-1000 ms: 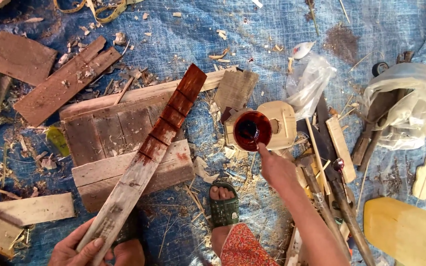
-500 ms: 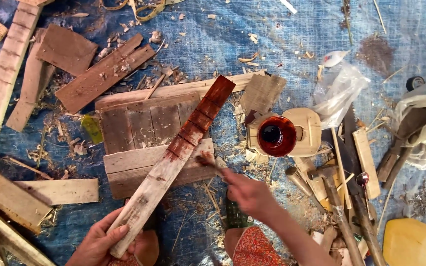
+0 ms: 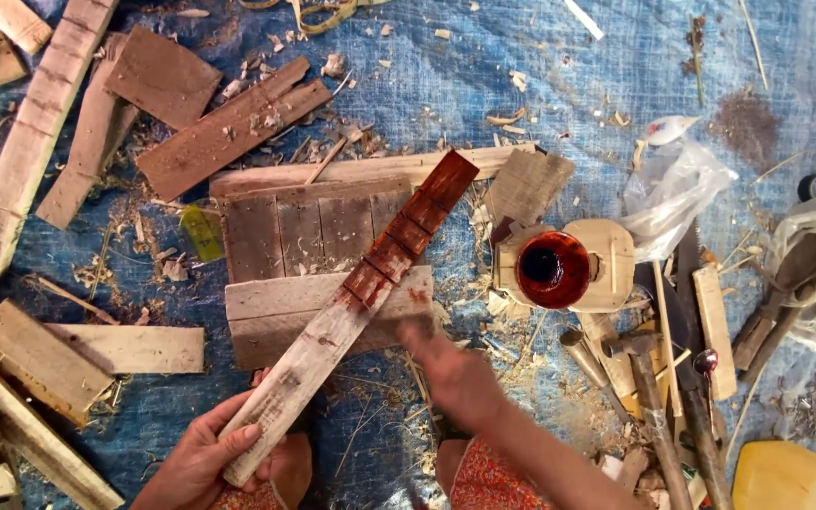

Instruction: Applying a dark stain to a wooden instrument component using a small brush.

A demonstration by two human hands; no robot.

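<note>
My left hand (image 3: 205, 458) grips the near end of a long pale wooden slat (image 3: 318, 345). The slat runs diagonally up to the right, and its far half is stained dark red (image 3: 427, 208). It rests across a low panel of joined boards (image 3: 304, 231). My right hand (image 3: 455, 378) is blurred with motion just right of the slat's middle, closed on a small brush whose tip is near the slat's edge. A round cup of dark red stain (image 3: 552, 269) stands on a pale wooden block (image 3: 611, 250) to the right.
A blue tarp (image 3: 540, 85) strewn with shavings covers the ground. Loose planks (image 3: 219, 137) lie at the left and top left. Clear plastic bags (image 3: 677, 194) and long-handled tools (image 3: 658, 416) crowd the right side. A yellow board (image 3: 786, 477) sits at the bottom right.
My right hand left the cup of stain and came down left to the slat's middle with the brush. My left hand kept its hold; the view shifted.
</note>
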